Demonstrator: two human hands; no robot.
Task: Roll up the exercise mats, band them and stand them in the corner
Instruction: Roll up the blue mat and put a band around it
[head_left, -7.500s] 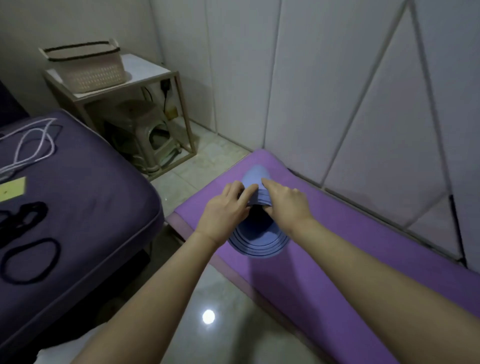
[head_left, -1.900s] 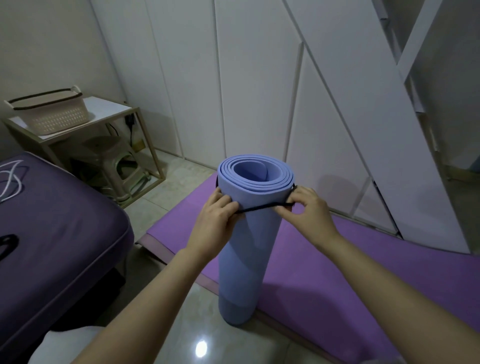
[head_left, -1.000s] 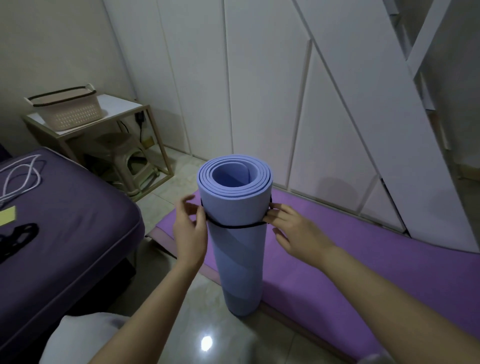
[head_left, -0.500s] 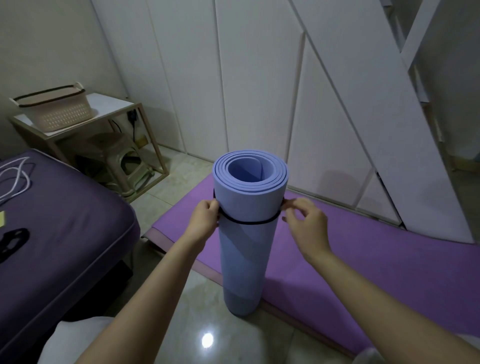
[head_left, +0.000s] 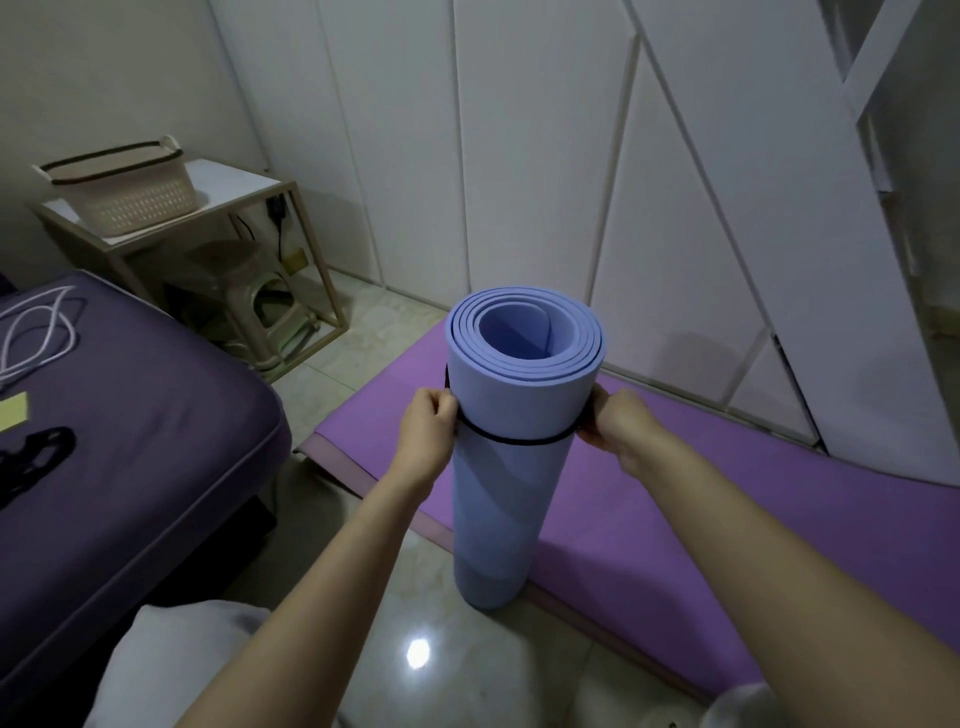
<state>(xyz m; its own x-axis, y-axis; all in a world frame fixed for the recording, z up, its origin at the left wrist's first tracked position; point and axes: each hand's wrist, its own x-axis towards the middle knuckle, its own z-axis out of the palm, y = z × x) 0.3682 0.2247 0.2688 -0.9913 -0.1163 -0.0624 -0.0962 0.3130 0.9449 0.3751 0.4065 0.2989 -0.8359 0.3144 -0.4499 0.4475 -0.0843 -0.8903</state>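
Note:
A rolled blue mat (head_left: 506, 483) stands upright on the floor, its lower end at the edge of a flat purple mat (head_left: 727, 519). A thin black band (head_left: 519, 441) circles the roll about a quarter of the way down. My left hand (head_left: 428, 434) pinches the band at the roll's left side. My right hand (head_left: 615, 423) pinches it at the right side. Both hands have curled fingers against the roll.
A purple bed (head_left: 119, 457) fills the left, with white cord (head_left: 36, 332) and more black bands (head_left: 36, 457) on it. A side table (head_left: 208, 223) with a basket (head_left: 119, 189) and a stool (head_left: 249, 301) under it stands at the back left. White cupboard doors (head_left: 519, 156) line the wall.
The band has slid from the roll's top rim down the roll. Both hands have followed it down and still pinch it at either side.

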